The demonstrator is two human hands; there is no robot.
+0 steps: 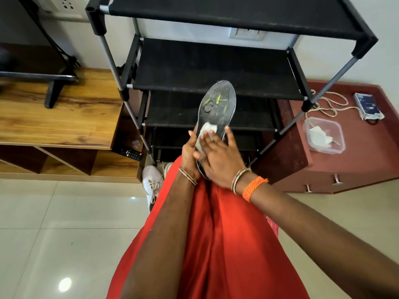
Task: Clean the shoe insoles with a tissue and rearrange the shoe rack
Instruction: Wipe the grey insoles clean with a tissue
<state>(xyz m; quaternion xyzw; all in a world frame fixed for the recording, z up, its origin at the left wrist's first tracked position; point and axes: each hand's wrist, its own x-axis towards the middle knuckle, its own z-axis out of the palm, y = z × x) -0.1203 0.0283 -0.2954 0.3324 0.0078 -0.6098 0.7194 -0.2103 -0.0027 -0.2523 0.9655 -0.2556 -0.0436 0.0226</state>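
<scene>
Insole point(218, 104) held up in front of the rack point(216, 67), toe pointing away. Left hand point(189, 152) grips its heel edge, fingers curled round it. Right hand point(218, 160) lies flat, straight fingers pressing a tissue point(207, 128) onto the midsection.

Handling, my read: thin, light, floppy foam, so support it from behind or it'll fold under wiping pressure. Best grip is heel and side edges. Worn surface with yellow-green patches looks grippy, not slick. Tissue likely tears if dragged hard.

No legible brand or text on the insole.
</scene>
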